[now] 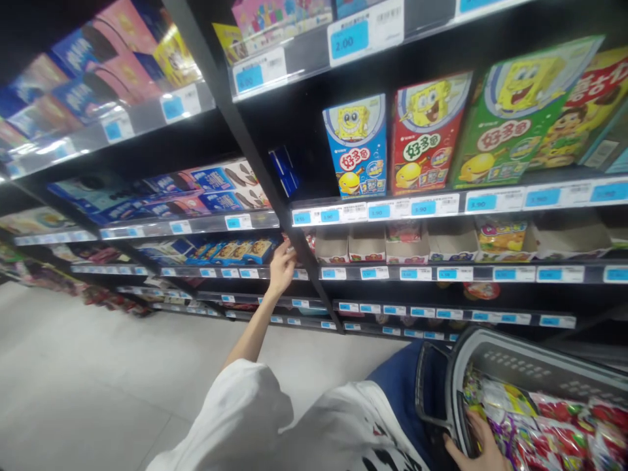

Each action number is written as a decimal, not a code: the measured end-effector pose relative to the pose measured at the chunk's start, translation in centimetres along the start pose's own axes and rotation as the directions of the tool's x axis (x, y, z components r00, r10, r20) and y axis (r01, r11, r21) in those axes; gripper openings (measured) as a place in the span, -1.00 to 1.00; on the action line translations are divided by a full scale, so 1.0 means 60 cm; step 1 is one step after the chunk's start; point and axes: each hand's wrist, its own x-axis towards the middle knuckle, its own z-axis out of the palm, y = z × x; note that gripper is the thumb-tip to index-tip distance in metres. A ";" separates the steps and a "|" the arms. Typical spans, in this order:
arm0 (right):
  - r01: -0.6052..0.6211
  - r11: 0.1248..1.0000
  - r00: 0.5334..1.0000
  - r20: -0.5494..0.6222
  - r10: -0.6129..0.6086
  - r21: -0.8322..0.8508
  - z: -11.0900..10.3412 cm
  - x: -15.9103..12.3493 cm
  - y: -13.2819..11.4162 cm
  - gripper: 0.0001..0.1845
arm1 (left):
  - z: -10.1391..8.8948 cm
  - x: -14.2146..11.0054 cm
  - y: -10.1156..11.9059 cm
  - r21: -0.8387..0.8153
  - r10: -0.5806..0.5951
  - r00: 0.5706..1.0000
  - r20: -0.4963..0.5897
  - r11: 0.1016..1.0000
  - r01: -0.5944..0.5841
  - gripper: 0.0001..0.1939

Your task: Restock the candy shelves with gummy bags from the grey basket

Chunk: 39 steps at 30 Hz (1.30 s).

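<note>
At 1 o'clock, a blue SpongeBob snack box (354, 145) stands upright; at 2 o'clock, a red SpongeBob box (429, 134) and a green SpongeBob box (520, 118). Sandwich-cookie boxes (118, 75) stacked at 10, cardboard trays (451, 241) at 3, pale floor (93, 373) at 8.

"How's the light?"
"Bright on the floor (98, 373) and white shirt (245, 412); the shelf backs (289, 114) sink into black. Glare streaks the upper-left shelf edge (63, 149)."
"Sharp?"
"The blue box (356, 147) reads clearly; the left hand (283, 267) and price tags (415, 274) go soft, and the green box (524, 118) looks stretched."
</note>
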 end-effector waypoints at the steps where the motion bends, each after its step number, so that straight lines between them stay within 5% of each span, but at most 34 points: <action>1: 0.015 1.000 1.000 -0.021 -0.015 0.009 -0.001 -0.004 -0.004 -0.18 | 0.003 -0.014 0.015 0.008 -0.021 0.987 -0.160 1.000 0.022 -0.79; 3: 0.043 0.999 0.998 -0.045 -0.042 0.027 -0.004 -0.017 -0.019 -0.20 | 0.016 -0.050 0.050 -0.016 -0.058 0.910 -0.410 0.998 0.056 -0.84; 5: 0.069 0.997 0.997 -0.023 -0.068 0.045 -0.009 -0.032 -0.037 -0.27 | 0.035 -0.092 0.089 -0.091 -0.068 0.886 -0.459 0.995 0.029 -0.87; 8: 0.114 0.991 0.993 -0.021 -0.112 0.076 -0.016 -0.046 -0.056 -0.31 | 0.081 -0.153 0.160 -0.210 0.108 0.936 -0.336 0.960 -0.186 -0.91; 10: 0.115 0.989 0.993 -0.038 -0.113 0.088 -0.019 -0.050 -0.060 -0.30 | 0.122 -0.186 0.225 -0.322 0.380 0.918 -0.115 0.860 -0.397 -0.88; 11: 0.115 0.989 0.993 -0.047 -0.111 0.097 -0.019 -0.052 -0.061 -0.30 | 0.144 -0.199 0.262 -0.400 0.531 0.847 0.024 0.781 -0.479 -0.82; 13: 0.125 0.983 0.992 -0.046 -0.120 0.136 -0.018 -0.055 -0.061 -0.29 | 0.190 -0.221 0.344 -0.586 0.777 0.572 0.264 0.600 -0.545 -0.75; 15: 0.144 0.974 0.990 -0.034 -0.140 0.176 -0.016 -0.057 -0.061 -0.29 | 0.239 -0.237 0.426 -0.732 0.877 0.307 0.369 0.478 -0.486 -0.75; 19: 0.150 0.973 0.989 -0.045 -0.144 0.174 -0.016 -0.056 -0.064 -0.28 | 0.335 -0.272 0.546 -0.804 0.854 -0.004 0.520 0.487 -0.342 -0.69; 21: 0.130 0.979 0.991 -0.059 -0.123 0.154 -0.017 -0.057 -0.068 -0.27 | 0.370 -0.296 0.578 -0.789 0.820 -0.081 0.566 0.511 -0.341 -0.70; 26: 0.096 0.992 0.993 -0.083 -0.089 0.084 -0.017 -0.067 -0.080 -0.42 | 0.402 -0.350 0.592 -0.714 0.732 -0.125 0.670 0.588 -0.381 -0.71; 39: 0.069 0.995 0.995 -0.083 -0.063 0.071 -0.011 -0.074 -0.094 -0.47 | 0.396 -0.362 0.569 -0.642 0.673 -0.055 0.737 0.674 -0.366 -0.69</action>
